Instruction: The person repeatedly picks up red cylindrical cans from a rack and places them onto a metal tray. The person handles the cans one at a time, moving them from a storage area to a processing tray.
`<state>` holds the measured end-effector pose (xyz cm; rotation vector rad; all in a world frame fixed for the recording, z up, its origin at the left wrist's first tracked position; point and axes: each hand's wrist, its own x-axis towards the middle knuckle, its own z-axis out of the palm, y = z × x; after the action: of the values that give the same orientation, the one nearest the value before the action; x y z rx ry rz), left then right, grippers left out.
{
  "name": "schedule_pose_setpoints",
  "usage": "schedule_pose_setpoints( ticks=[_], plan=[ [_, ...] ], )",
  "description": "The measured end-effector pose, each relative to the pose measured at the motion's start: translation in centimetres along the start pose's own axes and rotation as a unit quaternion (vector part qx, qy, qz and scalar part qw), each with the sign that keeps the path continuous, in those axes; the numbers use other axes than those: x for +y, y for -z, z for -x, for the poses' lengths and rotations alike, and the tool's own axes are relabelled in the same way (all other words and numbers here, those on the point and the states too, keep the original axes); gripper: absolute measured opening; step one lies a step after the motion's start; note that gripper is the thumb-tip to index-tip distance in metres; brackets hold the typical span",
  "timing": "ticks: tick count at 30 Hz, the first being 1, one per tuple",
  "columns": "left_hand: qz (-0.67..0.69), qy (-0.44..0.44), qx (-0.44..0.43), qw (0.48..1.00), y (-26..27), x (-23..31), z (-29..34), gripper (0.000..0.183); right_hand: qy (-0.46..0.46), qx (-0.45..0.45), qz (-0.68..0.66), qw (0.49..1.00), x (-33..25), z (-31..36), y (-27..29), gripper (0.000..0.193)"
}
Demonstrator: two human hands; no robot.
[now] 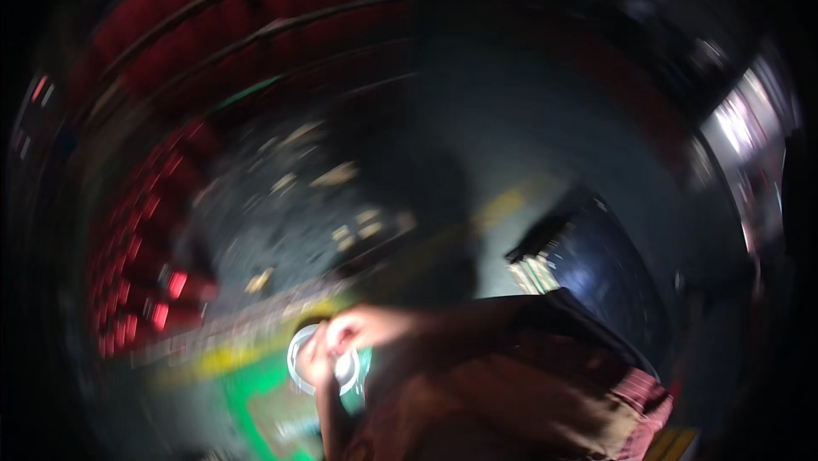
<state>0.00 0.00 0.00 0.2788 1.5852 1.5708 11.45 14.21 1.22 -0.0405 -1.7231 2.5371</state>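
The whole picture is smeared by motion. My two hands meet over a round white-rimmed container (348, 383), which looks like a bucket or bowl. My left hand (316, 365) reaches up from the lower edge, in front of the container; its fingers are too blurred to read. Coming in from the right, my right hand (356, 329) touches or nearly touches the left one, its fingers curled inward. Whatever lies between the fingers cannot be made out. Under the container is a green surface (243, 401).
Red stacked items (145, 265) stand at the left, with red panels (204, 9) at the far left. Pale scraps (336, 175) litter the dark floor beyond a yellow line (226, 363). A dark, shiny box-like object (605, 261) stands to the right.
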Motion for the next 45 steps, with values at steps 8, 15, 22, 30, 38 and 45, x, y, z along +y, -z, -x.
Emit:
schedule_pose_setpoints(
  ticks=[8, 15, 22, 30, 38, 45],
  plan=[
    [-0.009, 0.067, -0.102, 0.993, -0.2, 1.7, -4.6, 0.041, -0.164, 0.198, 0.236, 0.937, -3.7, 1.5, 7.0, 0.014],
    [-0.003, -0.055, -0.009, 0.998, 5.1, 7.7, -9.2, 0.024, -0.213, 0.222, 0.249, 0.918, -3.9, -1.8, 12.8, 0.016],
    [-0.314, -0.297, 0.135, 0.892, 18.3, 21.2, -26.7, 0.035, -0.058, 0.180, 0.318, 0.929, -2.9, -13.8, 18.3, 0.017],
    [-0.606, -0.266, 0.240, 0.710, 29.4, 21.6, -46.7, 0.053, 0.127, 0.172, 0.348, 0.913, -4.2, -29.7, 21.5, 0.024],
    [-0.624, -0.309, 0.182, 0.694, 26.9, 21.9, -44.1, 0.053, 0.268, 0.160, 0.445, 0.839, -4.0, -42.3, 20.3, 0.040],
    [-0.626, -0.248, 0.289, 0.681, 20.3, 18.7, -40.1, 0.059, 0.151, 0.127, 0.583, 0.788, -4.7, -47.2, 19.1, 0.056]
  ],
)
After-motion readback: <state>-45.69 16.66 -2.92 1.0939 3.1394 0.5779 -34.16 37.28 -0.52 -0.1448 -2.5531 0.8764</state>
